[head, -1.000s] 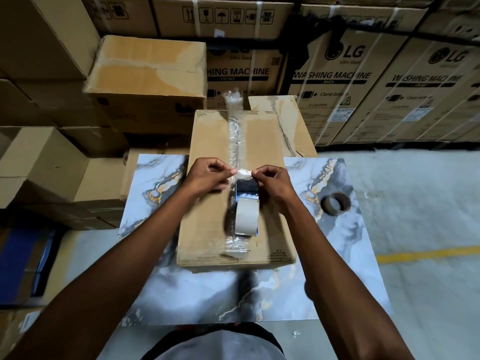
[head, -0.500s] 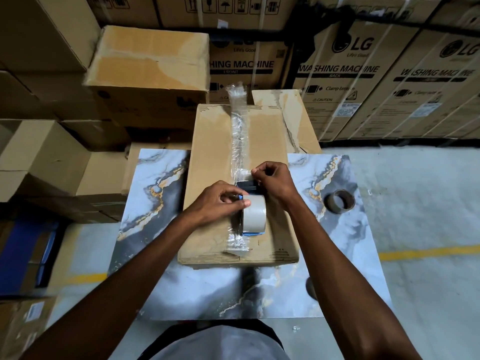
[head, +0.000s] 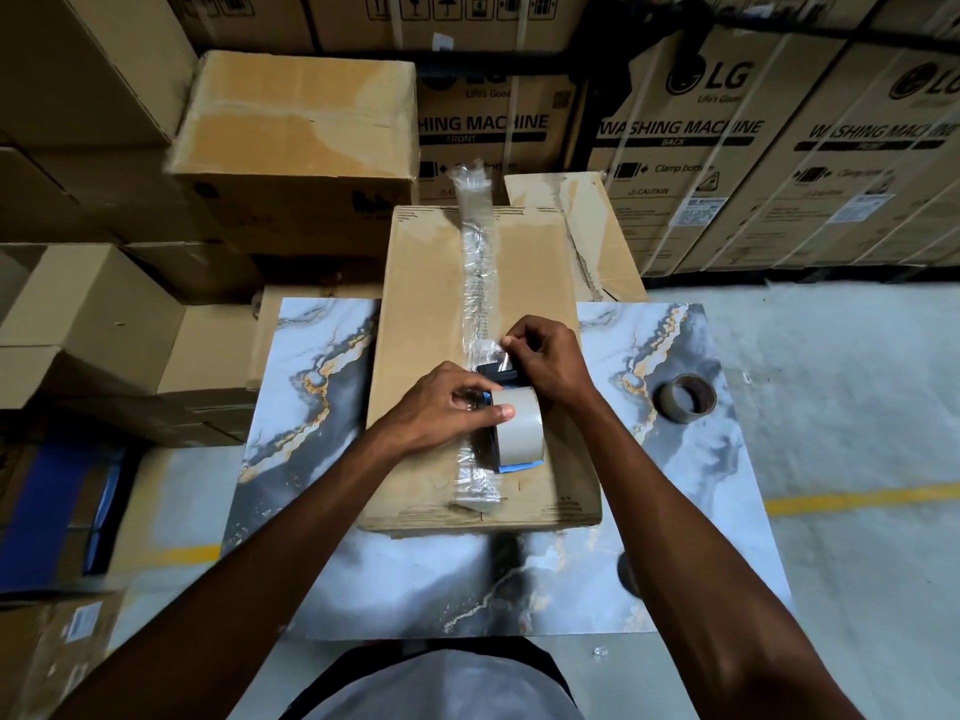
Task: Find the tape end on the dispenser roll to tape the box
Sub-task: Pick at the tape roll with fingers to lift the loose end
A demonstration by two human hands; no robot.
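Note:
A flat brown cardboard box (head: 426, 314) lies lengthwise on the marble-patterned table (head: 322, 366). A crinkled strip of clear tape (head: 475, 262) runs down the box's middle seam. On the box rests a tape dispenser with a pale roll (head: 522, 423) and a blue and black frame. My left hand (head: 441, 407) grips the roll from the left, thumb on its face. My right hand (head: 545, 356) pinches the clear tape end just beyond the dispenser's black front.
A near-empty brown tape core (head: 684, 397) sits on the table's right side. Stacked cardboard boxes (head: 296, 122) crowd the left and back, with washing-machine cartons (head: 727, 148) behind. Grey floor with a yellow line (head: 857, 498) lies to the right.
My left hand left the tape end and came back to grip the roll. My right hand kept pinching the tape end at the dispenser's front. The camera has tilted a little.

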